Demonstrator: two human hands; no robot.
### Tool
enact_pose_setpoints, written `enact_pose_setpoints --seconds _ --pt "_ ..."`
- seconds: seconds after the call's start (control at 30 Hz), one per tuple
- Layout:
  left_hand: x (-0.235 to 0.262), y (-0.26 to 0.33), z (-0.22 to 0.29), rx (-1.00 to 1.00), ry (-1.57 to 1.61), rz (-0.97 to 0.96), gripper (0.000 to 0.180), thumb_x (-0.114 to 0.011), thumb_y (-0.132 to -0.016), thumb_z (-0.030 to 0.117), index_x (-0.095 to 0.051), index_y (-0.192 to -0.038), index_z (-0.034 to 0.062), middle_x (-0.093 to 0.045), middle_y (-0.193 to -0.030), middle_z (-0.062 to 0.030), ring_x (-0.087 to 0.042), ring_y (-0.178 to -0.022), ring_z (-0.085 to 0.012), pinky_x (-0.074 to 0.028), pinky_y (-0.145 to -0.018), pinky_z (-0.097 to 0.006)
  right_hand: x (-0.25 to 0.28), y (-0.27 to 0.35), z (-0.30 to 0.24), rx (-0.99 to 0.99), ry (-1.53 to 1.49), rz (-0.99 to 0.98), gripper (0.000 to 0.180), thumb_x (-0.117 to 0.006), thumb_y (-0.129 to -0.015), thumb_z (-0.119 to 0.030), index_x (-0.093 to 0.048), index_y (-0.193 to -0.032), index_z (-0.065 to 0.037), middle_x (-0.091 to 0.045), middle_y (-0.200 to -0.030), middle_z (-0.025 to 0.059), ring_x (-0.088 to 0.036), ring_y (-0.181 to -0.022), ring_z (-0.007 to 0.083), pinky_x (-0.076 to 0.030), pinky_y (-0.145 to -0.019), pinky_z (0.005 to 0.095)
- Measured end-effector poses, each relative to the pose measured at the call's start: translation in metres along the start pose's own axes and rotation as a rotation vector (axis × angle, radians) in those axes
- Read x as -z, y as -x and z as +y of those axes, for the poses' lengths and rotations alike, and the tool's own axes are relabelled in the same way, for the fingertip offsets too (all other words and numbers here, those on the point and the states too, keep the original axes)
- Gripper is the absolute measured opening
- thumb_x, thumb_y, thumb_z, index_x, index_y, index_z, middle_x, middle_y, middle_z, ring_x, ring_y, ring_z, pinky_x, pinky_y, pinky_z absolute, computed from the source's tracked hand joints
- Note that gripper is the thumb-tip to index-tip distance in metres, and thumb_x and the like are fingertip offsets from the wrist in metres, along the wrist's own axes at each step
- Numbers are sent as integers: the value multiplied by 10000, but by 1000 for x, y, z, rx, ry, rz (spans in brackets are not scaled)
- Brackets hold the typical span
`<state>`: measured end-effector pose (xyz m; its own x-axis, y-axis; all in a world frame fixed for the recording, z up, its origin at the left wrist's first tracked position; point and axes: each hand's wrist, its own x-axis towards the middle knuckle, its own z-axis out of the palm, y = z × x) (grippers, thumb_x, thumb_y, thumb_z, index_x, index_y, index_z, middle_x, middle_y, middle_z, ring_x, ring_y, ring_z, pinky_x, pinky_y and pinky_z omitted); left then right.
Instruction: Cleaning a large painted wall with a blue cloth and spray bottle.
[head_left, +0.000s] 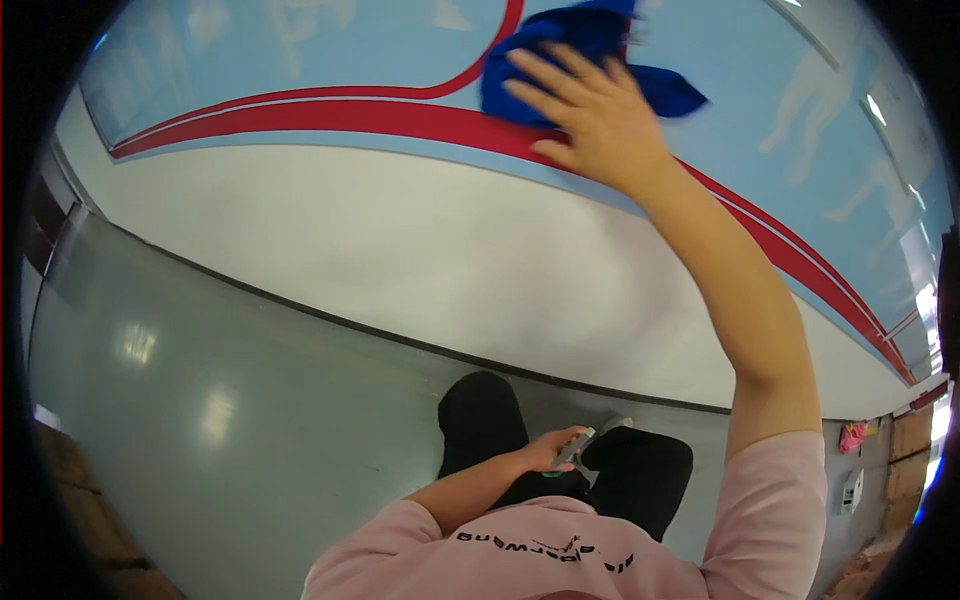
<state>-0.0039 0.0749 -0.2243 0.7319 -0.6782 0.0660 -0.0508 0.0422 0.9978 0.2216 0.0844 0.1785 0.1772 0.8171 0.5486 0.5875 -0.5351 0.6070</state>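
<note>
High on the wall, my right hand (pixel 598 118) lies with its fingers spread over a crumpled blue cloth (pixel 668 90). The cloth rests against a light blue panel (pixel 330 50) with red bands and pale figure shapes. My right arm stretches up across the view. Down by my knees, my left hand (pixel 550 450) is closed round a small grey object (pixel 573 447) with a pale end. Its exact kind is too small to make out.
Below the panel runs a white wall strip (pixel 400 235) with a dark skirting edge (pixel 330 318). A shiny grey floor (pixel 220 380) lies at left. Brown boxes (pixel 80 490) stand at lower left, others (pixel 908 440) at right, near a pink item (pixel 852 437) and a white item (pixel 851 490).
</note>
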Motion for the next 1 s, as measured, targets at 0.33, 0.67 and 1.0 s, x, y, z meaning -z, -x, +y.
enact_pose_setpoints --seconds 0.33,0.67,1.0 --pt "-16 -8 -33 -114 103 103 716 -650 -637 53 -303 -1258 135 -496 -903 -28 -473 -860 -142 -381 -787 -281 -86 -104 -128 202 -99 -187 430 -503 -759 -238 -467 -1187 -213 -260 -1361 -37 -219 -1256 138 -149 -1032 363" --pt "52 32 -25 50 182 206 640 -665 -641 145 -356 -1201 151 -476 -906 -22 -459 -818 -129 -396 -721 -295 -110 -107 -134 285 83 -217 414 -442 -812 -230 -412 -1224 -213 -256 -1361 -43 -212 -1257 135 -137 -1035 368" --pt "102 62 10 189 57 145 657 -680 -635 113 -351 -1199 182 -489 -898 -17 -475 -810 -131 -401 -729 -291 -69 14 -34 296 -89 -124 402 -464 -761 -131 -462 -1161 -172 -364 -1302 -26 -373 -1161 133 -299 -945 309"
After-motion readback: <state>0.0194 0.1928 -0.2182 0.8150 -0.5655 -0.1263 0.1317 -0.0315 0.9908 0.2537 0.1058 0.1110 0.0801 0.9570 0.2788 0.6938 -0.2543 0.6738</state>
